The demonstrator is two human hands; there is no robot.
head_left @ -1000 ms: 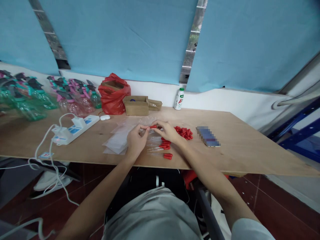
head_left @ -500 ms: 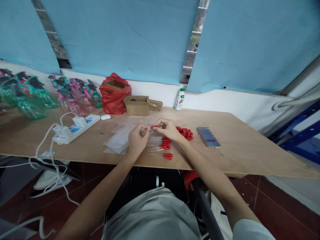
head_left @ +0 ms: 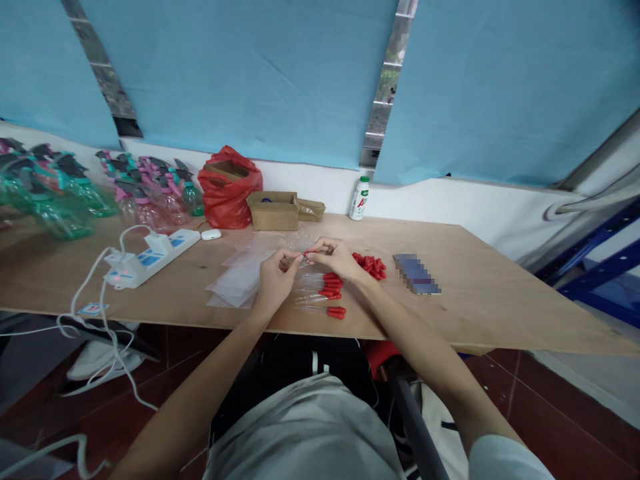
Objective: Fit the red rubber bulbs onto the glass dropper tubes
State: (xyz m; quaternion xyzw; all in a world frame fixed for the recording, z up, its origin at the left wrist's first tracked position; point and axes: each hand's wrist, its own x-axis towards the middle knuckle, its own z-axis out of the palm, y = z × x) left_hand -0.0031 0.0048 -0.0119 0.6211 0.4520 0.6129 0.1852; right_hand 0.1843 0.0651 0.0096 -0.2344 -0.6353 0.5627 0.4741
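Observation:
Over the middle of the table my two hands meet fingertip to fingertip. My left hand [head_left: 276, 275] is closed in a pinch on a thin clear dropper tube, mostly covered by the fingers. Between the fingertips of my right hand [head_left: 334, 257] is a red rubber bulb [head_left: 308, 253], at the end of that tube. Just below the hands lie several droppers [head_left: 327, 293] in a column, clear tubes to the left and red bulbs to the right. A pile of loose red bulbs [head_left: 370, 265] sits right of my right hand. Clear plastic bags [head_left: 233, 283] lie left of my left hand.
A phone [head_left: 417, 275] lies to the right. Along the wall stand a white bottle [head_left: 359, 199], a cardboard box [head_left: 274, 212] and a red plastic bag [head_left: 227, 193]. A power strip [head_left: 155, 257] with cables and several spray bottles [head_left: 150, 200] occupy the left side.
My hands have drawn slightly closer together, the left one shifting a little to the right. Less of the red bulb shows between the fingertips. The things on the table have not moved.

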